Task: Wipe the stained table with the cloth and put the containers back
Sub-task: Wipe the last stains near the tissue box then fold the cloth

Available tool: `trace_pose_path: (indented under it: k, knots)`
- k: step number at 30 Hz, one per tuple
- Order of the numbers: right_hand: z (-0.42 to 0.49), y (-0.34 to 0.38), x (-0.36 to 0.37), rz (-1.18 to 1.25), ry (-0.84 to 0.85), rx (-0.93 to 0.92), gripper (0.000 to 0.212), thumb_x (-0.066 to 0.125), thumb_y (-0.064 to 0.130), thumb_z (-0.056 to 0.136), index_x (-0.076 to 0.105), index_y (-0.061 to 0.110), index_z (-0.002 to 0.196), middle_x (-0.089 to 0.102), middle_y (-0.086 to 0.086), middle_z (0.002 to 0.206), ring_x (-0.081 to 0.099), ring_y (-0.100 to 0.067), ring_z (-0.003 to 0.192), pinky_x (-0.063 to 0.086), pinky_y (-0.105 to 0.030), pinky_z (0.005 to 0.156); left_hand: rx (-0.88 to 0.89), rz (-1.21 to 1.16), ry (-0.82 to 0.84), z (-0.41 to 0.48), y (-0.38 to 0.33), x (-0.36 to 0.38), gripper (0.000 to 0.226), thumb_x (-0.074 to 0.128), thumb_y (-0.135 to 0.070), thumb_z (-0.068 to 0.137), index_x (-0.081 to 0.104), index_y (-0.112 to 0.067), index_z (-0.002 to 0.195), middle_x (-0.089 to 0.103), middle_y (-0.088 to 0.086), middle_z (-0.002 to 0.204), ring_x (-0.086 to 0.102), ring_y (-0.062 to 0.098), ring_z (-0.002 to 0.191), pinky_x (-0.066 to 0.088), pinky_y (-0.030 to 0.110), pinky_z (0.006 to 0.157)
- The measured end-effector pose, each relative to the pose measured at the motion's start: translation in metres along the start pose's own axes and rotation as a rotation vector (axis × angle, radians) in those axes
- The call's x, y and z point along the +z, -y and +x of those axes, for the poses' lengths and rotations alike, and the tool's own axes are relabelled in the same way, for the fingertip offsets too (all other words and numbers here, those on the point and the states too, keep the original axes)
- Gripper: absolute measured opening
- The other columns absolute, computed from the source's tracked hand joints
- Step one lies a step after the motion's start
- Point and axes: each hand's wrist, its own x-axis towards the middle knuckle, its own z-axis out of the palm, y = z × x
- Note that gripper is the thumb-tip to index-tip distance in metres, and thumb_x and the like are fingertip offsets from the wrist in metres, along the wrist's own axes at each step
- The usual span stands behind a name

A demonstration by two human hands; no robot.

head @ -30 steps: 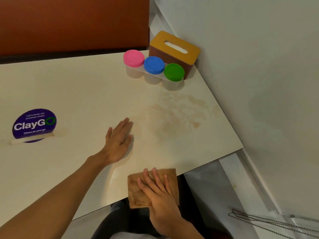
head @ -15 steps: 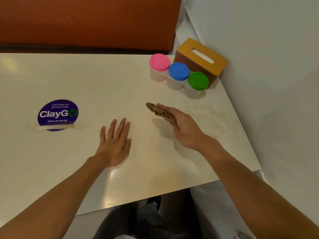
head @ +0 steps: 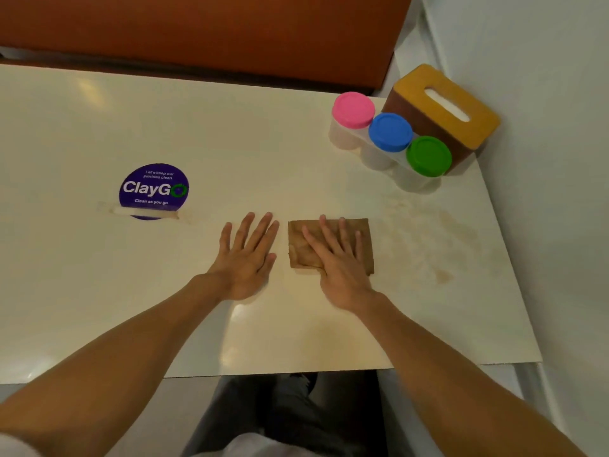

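- Head view: the right hand (head: 339, 265) lies flat on the brown cloth (head: 298, 250), its fingers (head: 329, 235) straight and slightly spread, pressing the cloth rather than gripping it.
- The cloth lies folded and flat on the cream table (head: 99, 275), just left of the brownish stain (head: 428, 239).
- The left hand (head: 245, 258) rests palm down on the bare table just beside the cloth, fingers (head: 260, 230) straight and holding nothing.
- Three containers with a pink lid (head: 353, 109), a blue lid (head: 390, 131) and a green lid (head: 428, 156) stand in a row at the far right corner, against a tissue box (head: 441, 107).
- A purple ClayGo sticker (head: 154, 189) lies to the left.
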Motion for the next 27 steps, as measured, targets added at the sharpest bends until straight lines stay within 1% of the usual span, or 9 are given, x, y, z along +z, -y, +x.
trace_pose_path:
  k: [8,13,15,19,21,23,24,26,27]
  knots:
    - [-0.087,0.02,0.017,0.11,0.127,-0.218,0.084,0.048,0.008,0.091,0.001,0.043,0.151,-0.018,0.008,0.16,-0.028,-0.024,0.144,-0.012,-0.056,0.117,0.014,-0.01,0.042,0.0,0.007,-0.001,0.071,-0.015,-0.054,0.082,-0.025,-0.029,0.148,-0.038,-0.012,0.152,-0.038,0.017,0.139,-0.023,0.048,0.111]
    - [-0.139,0.015,0.004,0.209,0.275,-0.29,0.067,0.027,0.022,0.091,0.007,0.048,0.149,-0.017,0.017,0.159,-0.028,-0.015,0.144,-0.02,-0.045,0.115,-0.002,-0.011,0.019,0.0,0.008,0.001,0.069,-0.013,-0.055,0.084,-0.025,-0.031,0.148,-0.037,-0.014,0.152,-0.036,0.016,0.139,-0.021,0.048,0.112]
    - [-0.158,0.011,0.004,0.261,0.307,-0.283,0.065,0.035,0.02,0.094,0.014,0.048,0.149,-0.013,0.02,0.159,-0.026,-0.012,0.144,-0.021,-0.043,0.115,-0.003,-0.012,0.018,-0.001,0.006,0.001,0.07,-0.014,-0.056,0.083,-0.026,-0.032,0.147,-0.036,-0.014,0.152,-0.036,0.016,0.139,-0.021,0.048,0.112]
    - [-0.18,-0.001,0.006,0.366,0.388,-0.268,0.057,0.037,0.024,0.094,0.028,0.05,0.143,-0.004,0.034,0.154,-0.018,-0.002,0.145,-0.015,-0.037,0.116,-0.017,-0.023,0.015,-0.007,0.005,0.003,0.072,-0.014,-0.056,0.082,-0.023,-0.031,0.149,-0.034,-0.013,0.153,-0.035,0.015,0.14,-0.02,0.047,0.112]
    - [-0.18,-0.006,-0.007,0.424,0.443,-0.24,0.057,0.041,0.022,0.095,0.024,0.056,0.137,0.001,0.043,0.148,-0.015,0.008,0.142,-0.012,-0.033,0.118,-0.027,-0.038,-0.003,-0.008,0.006,0.003,0.073,-0.013,-0.057,0.081,-0.022,-0.031,0.149,-0.033,-0.014,0.154,-0.036,0.014,0.139,-0.021,0.046,0.113]
    - [-0.179,-0.006,-0.028,0.511,0.454,-0.147,0.053,0.037,0.029,0.094,0.023,0.066,0.129,0.011,0.045,0.144,-0.002,0.015,0.14,-0.005,-0.02,0.118,-0.039,-0.04,-0.022,-0.009,0.007,0.002,0.074,-0.012,-0.057,0.082,-0.019,-0.03,0.15,-0.03,-0.013,0.156,-0.033,0.014,0.141,-0.019,0.047,0.113]
    - [-0.181,-0.006,-0.04,0.582,0.396,-0.07,0.051,0.034,0.031,0.093,0.026,0.069,0.125,0.017,0.044,0.142,0.009,0.017,0.137,0.002,-0.012,0.115,-0.045,-0.04,-0.033,-0.006,0.004,0.002,0.074,-0.009,-0.056,0.083,-0.016,-0.029,0.151,-0.026,-0.011,0.157,-0.03,0.015,0.142,-0.017,0.048,0.114]
    - [-0.181,-0.009,-0.061,0.766,0.27,0.088,0.048,0.034,0.023,0.096,0.037,0.061,0.126,0.038,0.033,0.137,0.032,0.015,0.125,0.019,-0.002,0.106,-0.073,-0.066,-0.051,-0.003,-0.001,0.001,0.072,0.002,-0.054,0.087,-0.004,-0.028,0.154,-0.015,-0.007,0.161,-0.021,0.02,0.146,-0.012,0.049,0.115]
    - [-0.18,-0.013,-0.07,0.864,0.219,0.143,0.046,0.035,0.018,0.1,0.043,0.051,0.131,0.046,0.026,0.136,0.04,0.012,0.123,0.027,-0.006,0.105,-0.081,-0.095,-0.085,-0.001,-0.006,0.0,0.072,0.008,-0.053,0.087,0.004,-0.029,0.154,-0.006,-0.006,0.162,-0.015,0.022,0.147,-0.007,0.05,0.115]
